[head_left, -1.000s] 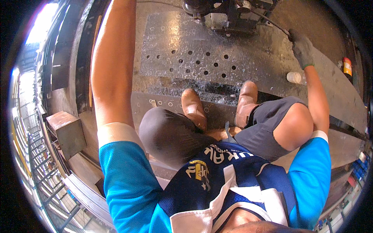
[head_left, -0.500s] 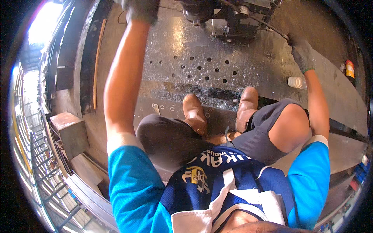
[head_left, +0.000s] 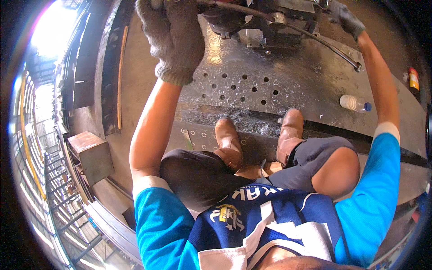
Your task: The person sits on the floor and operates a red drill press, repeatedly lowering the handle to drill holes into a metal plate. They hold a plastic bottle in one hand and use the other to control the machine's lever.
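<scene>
Machine (head_left: 290, 37): dark, standing on the far part of the plate (head_left: 306, 90), beyond the holes; its top is cut off by the view.
Hub (head_left: 279, 19): round and bright, on the machine's near side, a lever running out to either side.
Upper lever (head_left: 238, 8): slants from the hub out to the left, its outer part reaching the left glove.
Lower lever (head_left: 324, 43): slants from the hub down to the right, over the plate, its socket-like end free of both hands.
Left hand (head_left: 173, 40): grey knit glove, at the upper lever; fingers look curled, but the view cuts them off, so I cannot tell whether they grip it.
Right hand (head_left: 346, 20): grey glove, blurred, fingers bent, apart from the lower lever and near a bright metal part (head_left: 324, 6); I cannot tell whether it holds anything.
Holes (head_left: 233, 87): in staggered rows, toward the plate's near edge.
Shavings (head_left: 265, 118): scattered about the holes, thickest along the near edge.
Bottle (head_left: 353, 103): clear, blue-capped, lying toward the plate's right side.
Can (head_left: 414, 80): red and yellow, beyond the plate's right edge.
Boots (head_left: 289, 135): brown, just by the near edge.
Box (head_left: 95, 155): metal, well left of the plate.
</scene>
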Available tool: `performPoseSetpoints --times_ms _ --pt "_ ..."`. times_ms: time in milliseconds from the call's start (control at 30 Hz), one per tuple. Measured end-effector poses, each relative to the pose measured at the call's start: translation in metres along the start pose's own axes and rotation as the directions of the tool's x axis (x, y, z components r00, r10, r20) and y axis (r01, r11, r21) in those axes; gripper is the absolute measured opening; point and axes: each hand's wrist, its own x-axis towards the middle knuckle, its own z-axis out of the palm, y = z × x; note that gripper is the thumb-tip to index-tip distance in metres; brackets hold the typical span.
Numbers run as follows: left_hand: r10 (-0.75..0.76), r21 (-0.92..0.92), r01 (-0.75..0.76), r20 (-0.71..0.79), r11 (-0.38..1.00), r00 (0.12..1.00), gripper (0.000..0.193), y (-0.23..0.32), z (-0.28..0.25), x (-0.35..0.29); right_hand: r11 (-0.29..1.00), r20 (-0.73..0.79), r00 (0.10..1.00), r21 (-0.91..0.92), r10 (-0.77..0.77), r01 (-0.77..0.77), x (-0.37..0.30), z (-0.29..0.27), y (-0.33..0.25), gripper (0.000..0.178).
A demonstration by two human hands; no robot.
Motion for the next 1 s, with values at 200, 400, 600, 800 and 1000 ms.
performPoseSetpoints --times_ms 200,400,600,800,1000 --pt "-0.079 -0.062 0.077 -0.03 0.995 0.996 0.021 0.0 0.0 0.0 0.968 0.07 0.978 0.149 0.195 -0.203 0.092 0.044 0.018 0.042" --pt "-0.207 -0.077 0.199 -0.119 0.977 0.971 0.023 0.019 0.008 0.002 0.949 0.106 0.959 0.155 0.262 -0.276 0.114 0.033 0.053 0.044" --pt "-0.178 -0.078 0.18 0.038 0.981 0.983 0.017 0.017 -0.013 0.003 0.791 -0.002 1.0 -0.612 -0.009 0.006 0.007 -0.125 0.138 0.044" --pt "-0.249 -0.128 0.255 0.058 0.958 0.967 0.015 0.006 -0.025 -0.003 0.78 -0.119 0.913 -0.483 0.391 -0.397 -0.253 -0.133 0.127 0.045" --pt "-0.423 0.086 0.415 0.096 0.905 0.901 0.036 -0.001 -0.042 -0.015 0.773 -0.166 0.782 -0.13 0.6 -0.621 -0.302 -0.066 0.114 0.037"
